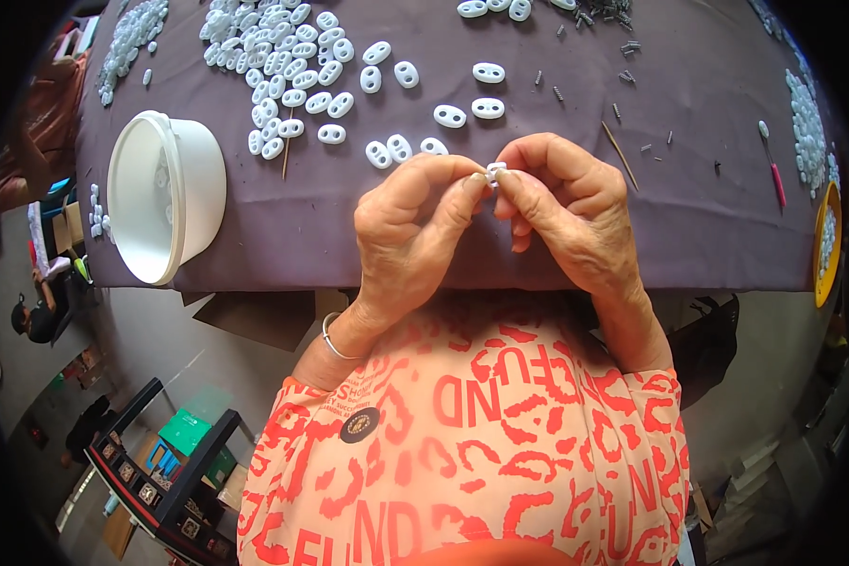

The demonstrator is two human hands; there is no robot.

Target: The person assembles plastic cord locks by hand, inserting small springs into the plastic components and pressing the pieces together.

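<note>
Above the near part of the table, my left hand (407, 226) and my right hand (575, 203) meet fingertip to fingertip. Between their thumbs and forefingers is a small white plastic piece (496, 171), which looks like a cord lock part; the fingers cover much of it. Just beyond my left hand lie a few white oval two-hole pieces (399, 147), with more (450, 116) farther out. A thin wooden stick (620, 155) lies right of my right hand. Small metal springs (558, 93) are scattered beyond it.
A white round tub (212, 198) stands at the left. A large heap of oval pieces (278, 61) lies far left of centre, beside another stick (286, 156). Small white parts (807, 132) are piled at the right, near a pink-handled tool (776, 179) and a yellow dish (825, 274).
</note>
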